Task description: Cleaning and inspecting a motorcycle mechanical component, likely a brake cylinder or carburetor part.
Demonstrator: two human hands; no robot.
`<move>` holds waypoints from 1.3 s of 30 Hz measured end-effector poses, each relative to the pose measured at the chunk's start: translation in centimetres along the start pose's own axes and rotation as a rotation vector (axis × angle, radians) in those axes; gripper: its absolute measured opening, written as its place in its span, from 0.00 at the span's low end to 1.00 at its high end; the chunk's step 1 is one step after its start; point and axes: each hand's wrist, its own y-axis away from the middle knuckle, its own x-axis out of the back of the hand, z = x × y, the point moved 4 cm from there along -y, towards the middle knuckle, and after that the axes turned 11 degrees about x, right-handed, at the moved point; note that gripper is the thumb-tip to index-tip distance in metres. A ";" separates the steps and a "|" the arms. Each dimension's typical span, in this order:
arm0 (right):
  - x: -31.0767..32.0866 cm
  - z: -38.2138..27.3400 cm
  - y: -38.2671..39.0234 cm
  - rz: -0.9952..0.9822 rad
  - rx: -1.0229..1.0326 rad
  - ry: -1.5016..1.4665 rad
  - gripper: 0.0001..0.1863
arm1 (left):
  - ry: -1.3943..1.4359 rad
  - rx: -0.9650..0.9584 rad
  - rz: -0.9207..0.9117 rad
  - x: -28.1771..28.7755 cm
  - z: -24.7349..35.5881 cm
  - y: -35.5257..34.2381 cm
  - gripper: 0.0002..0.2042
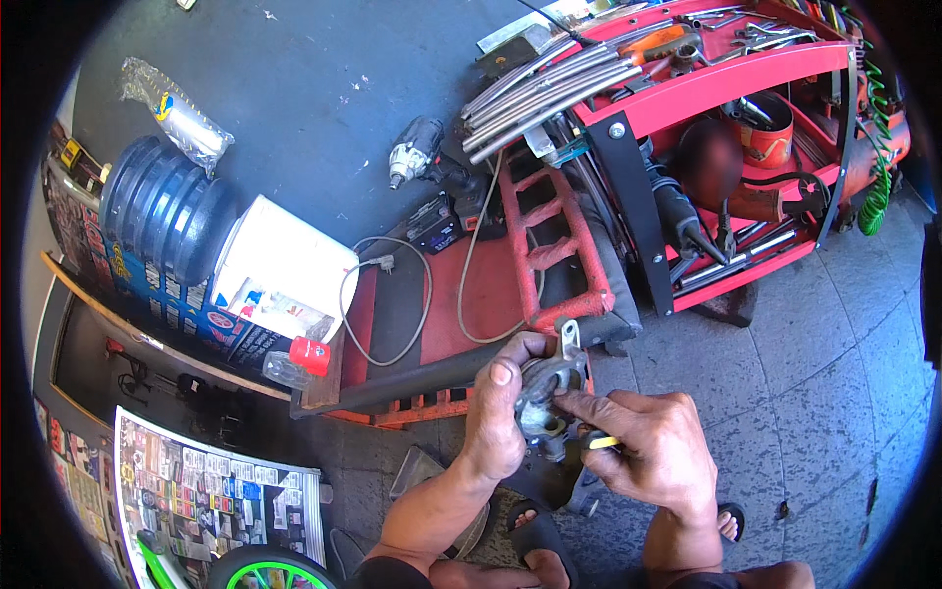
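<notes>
Grey metal caliper (551,378) is held up in front of the body, above the pavement, with its long axis running roughly upright and its lug end pointing up and away toward the red ramp (549,245). Left hand (498,412) is clamped round its left side, thumb across the near face, and carries the weight; right hand (653,452) comes in from the lower right, fingers pinching a thin yellow-handled tool (601,443) whose tip meets the caliper's lower end. Right hand therefore sits below and right of the part; red tool cart (726,128) stands well apart beyond.
</notes>
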 end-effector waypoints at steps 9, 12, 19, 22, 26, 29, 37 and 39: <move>-2.0 -1.3 -0.5 -0.198 0.005 0.153 0.35 | -0.156 0.015 0.018 2.2 0.2 0.5 0.43; -2.6 -1.3 -0.5 -0.188 -0.006 0.033 0.35 | -0.127 -0.007 0.057 2.5 -0.1 0.3 0.42; -4.2 -0.8 0.4 -0.087 -0.218 -0.580 0.34 | 0.011 -0.032 0.044 1.8 -0.8 0.0 0.42; -5.3 -0.8 1.0 -0.060 -0.318 -0.829 0.36 | 0.115 -0.053 0.010 1.5 -1.0 -0.2 0.42; -7.2 -1.7 1.0 0.093 -0.395 -1.251 0.42 | 0.097 -0.121 0.012 1.7 -1.0 -0.6 0.40; -8.3 -2.8 1.1 0.272 -0.471 -1.999 0.45 | 0.146 -0.149 -0.005 1.5 -1.7 -1.1 0.41; -8.5 -3.0 1.0 0.516 -0.362 -2.312 0.44 | 0.127 -0.190 0.041 1.4 -3.3 -1.7 0.43; -8.4 -2.1 0.9 0.278 -0.509 -1.545 0.39 | 0.106 -0.162 0.097 1.8 -3.4 -1.8 0.43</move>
